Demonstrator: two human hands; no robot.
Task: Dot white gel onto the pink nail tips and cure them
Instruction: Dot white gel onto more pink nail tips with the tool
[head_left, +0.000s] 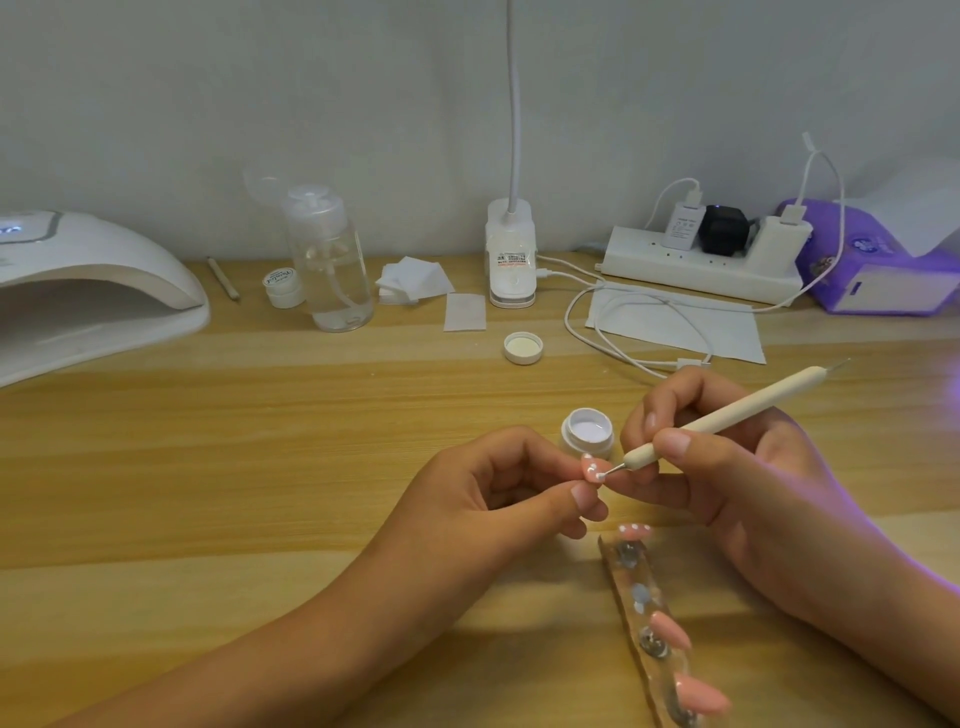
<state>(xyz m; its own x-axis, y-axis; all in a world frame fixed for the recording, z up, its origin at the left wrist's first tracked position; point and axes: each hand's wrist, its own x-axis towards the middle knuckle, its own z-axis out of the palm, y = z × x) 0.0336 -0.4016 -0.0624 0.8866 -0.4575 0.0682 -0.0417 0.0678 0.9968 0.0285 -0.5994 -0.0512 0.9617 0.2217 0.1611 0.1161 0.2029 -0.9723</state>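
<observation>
While a white nail lamp (88, 291) sits at far left, a small lidded jar (283, 291) (its script label too blurred to read) stands beside a pump bottle (332, 270) holding clear liquid. At centre the left hand (488, 499) pinches a pink nail tip (592, 469) bearing white dots. Just behind it an open jar (587, 446) holds white gel. The right hand (753, 478) grips a dotting pen (727, 415), its point touching that tip. Below, a clear strip (623, 574) carries more pink tips (670, 630).
</observation>
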